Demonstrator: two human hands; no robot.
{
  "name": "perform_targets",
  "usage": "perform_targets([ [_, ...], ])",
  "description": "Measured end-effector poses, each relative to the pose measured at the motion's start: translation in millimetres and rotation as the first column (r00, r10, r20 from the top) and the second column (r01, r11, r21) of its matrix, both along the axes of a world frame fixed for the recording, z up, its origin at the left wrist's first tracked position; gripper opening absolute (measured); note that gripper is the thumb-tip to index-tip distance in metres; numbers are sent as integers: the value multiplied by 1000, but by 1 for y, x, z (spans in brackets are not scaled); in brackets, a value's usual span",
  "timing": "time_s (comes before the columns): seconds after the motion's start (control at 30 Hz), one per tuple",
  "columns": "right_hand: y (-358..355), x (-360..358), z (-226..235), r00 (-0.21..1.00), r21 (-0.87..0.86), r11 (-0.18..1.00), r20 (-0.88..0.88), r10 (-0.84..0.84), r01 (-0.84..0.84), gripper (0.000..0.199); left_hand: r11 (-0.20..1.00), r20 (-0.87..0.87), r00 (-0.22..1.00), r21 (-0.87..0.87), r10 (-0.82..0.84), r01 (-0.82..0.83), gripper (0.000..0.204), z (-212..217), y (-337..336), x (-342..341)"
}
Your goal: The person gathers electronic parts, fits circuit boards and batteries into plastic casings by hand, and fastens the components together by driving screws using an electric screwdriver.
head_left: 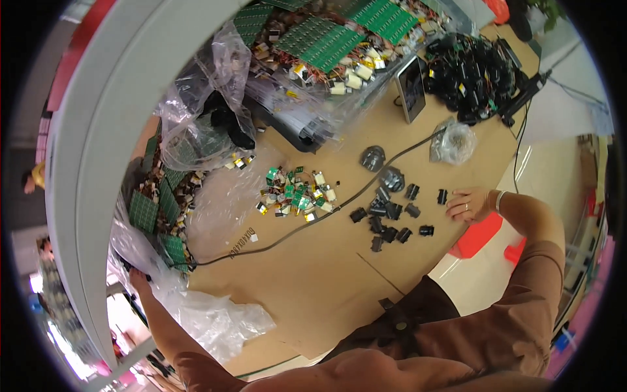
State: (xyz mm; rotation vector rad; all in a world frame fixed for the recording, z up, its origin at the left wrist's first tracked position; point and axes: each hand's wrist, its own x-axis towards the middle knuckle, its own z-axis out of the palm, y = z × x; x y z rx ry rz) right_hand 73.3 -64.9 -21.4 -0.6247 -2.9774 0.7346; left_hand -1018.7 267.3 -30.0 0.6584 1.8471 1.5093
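Note:
My right hand [471,204] rests at the right edge of the brown table top, fingers stretched out and holding nothing. Just left of its fingertips lies a short black plastic piece [442,196]. A loose group of similar black pieces [390,212] spreads farther left, beside two dark dome-shaped parts [373,158]. At the far left my left hand [138,281] reaches to the edge of a clear plastic bag [147,251]. Its fingers are mostly hidden, and a small dark thing is near them; whether it is held I cannot tell.
A dark cable [287,236] crosses the table. Near it sits a pile of small green circuit boards with battery cells [297,193]. Behind are a plastic-lined bin of green board panels [320,42], a screen [411,88], a black heap [470,75] and a clear bag [453,142].

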Motion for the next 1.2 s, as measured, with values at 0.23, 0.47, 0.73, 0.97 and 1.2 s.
perform_targets([
  [0.23, -16, -17, -15, 967, 195, 950, 20, -253, 244, 44, 997, -122, 990, 28, -71, 75, 35, 58, 48, 50],
  [0.47, -20, -20, -18, 969, 179, 955, 30, -247, 238, 44, 994, -121, 986, -14, -112, 112, 35, 42, 35, 92],
  [0.73, -16, -23, -15, 965, 187, 949, 23, -261, 252, 41, 995, -153, 984, -59, -95, 87, 36, 47, 19, 97],
  [0.97, -10, -22, -14, 972, 190, 955, 13, -233, 226, 37, 998, -199, 979, -63, -42, 30, 38, 95, -20, 19],
  [1.2, -17, -22, -6, 965, 175, 951, 18, -263, 256, 34, 999, -432, 901, -14, 41, -52, 46, 171, -48, 151],
])
